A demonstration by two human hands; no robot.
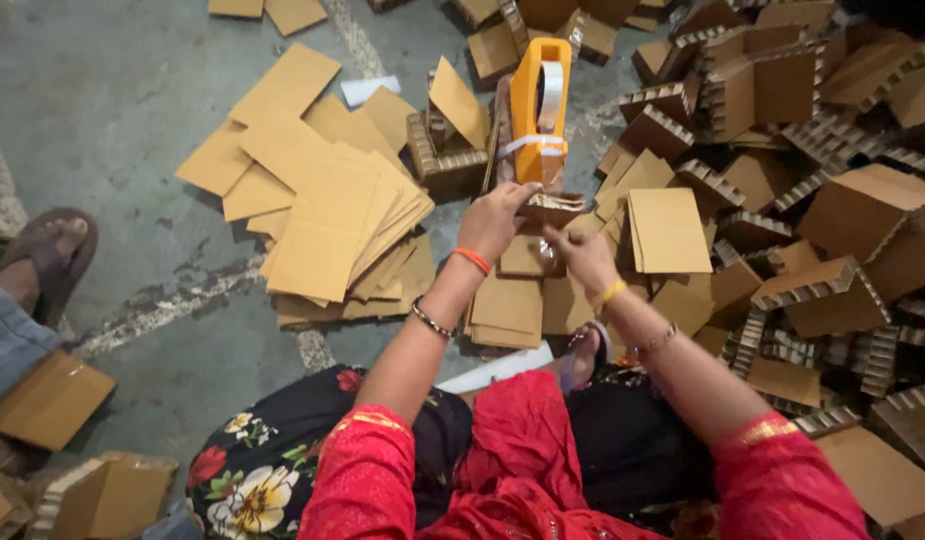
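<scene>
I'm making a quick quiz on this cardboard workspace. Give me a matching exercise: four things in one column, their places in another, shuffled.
Things:
1. tape dispenser
2. stack of flat cardboard sheets
3. pile of folded corner pieces
4. sandalled foot

Places:
A. far left edge of the view
B. right of the hands
C. just beyond the left hand and right hand
D. on the floor, left of the hands

Pairs: 1-C, 2-D, 3-B, 4-A
</scene>
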